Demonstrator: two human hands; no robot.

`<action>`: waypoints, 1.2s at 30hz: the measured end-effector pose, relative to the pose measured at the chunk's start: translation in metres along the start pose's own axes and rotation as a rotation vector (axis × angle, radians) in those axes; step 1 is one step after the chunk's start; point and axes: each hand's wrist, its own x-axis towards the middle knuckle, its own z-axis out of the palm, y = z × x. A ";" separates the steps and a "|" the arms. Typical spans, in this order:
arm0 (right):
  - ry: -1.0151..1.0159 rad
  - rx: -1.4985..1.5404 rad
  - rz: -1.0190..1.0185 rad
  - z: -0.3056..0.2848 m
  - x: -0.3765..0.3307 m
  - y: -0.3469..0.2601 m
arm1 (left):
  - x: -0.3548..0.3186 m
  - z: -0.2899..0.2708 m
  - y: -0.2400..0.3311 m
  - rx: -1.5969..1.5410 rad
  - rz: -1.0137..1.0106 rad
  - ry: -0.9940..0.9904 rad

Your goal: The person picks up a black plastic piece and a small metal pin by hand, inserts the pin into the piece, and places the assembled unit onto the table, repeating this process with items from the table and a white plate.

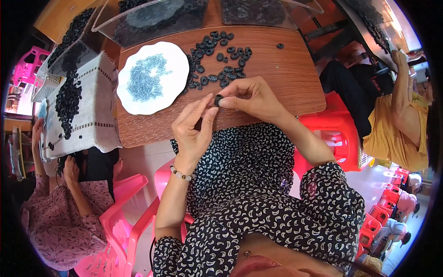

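Observation:
My right hand [251, 97] pinches a small black ring-shaped part [218, 99] between thumb and fingertips, just above the near edge of a wooden table [286, 78]. My left hand [194, 131] is raised beside it, thumb and forefinger touching the same part from below left, the other fingers spread. Several more black ring parts [217, 55] lie scattered on the table beyond my hands. To their left sits a white scalloped plate [138, 101] holding a heap of tiny grey-blue pieces [146, 76].
Clear plastic bins [152, 18] of black parts stand at the table's far edge. At left, a person in a floral top sits by a white perforated crate [87, 115] with black parts on it. At right, a person in yellow [397, 129] sits near red stools [337, 134].

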 end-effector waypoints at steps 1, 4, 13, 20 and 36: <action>-0.004 -0.001 0.000 0.004 0.001 0.003 | -0.001 0.000 0.000 0.012 0.001 -0.005; 0.008 -0.052 -0.039 0.014 0.004 0.007 | -0.002 -0.001 -0.003 -0.032 -0.062 0.014; 0.042 -0.080 -0.021 0.017 0.004 0.000 | -0.006 0.002 -0.005 0.152 0.036 0.061; 0.017 -0.252 -0.058 0.015 0.009 -0.007 | -0.002 0.002 -0.004 0.152 0.062 0.053; -0.015 -0.519 -0.283 0.006 0.072 -0.024 | -0.002 -0.001 -0.005 -0.047 -0.193 0.084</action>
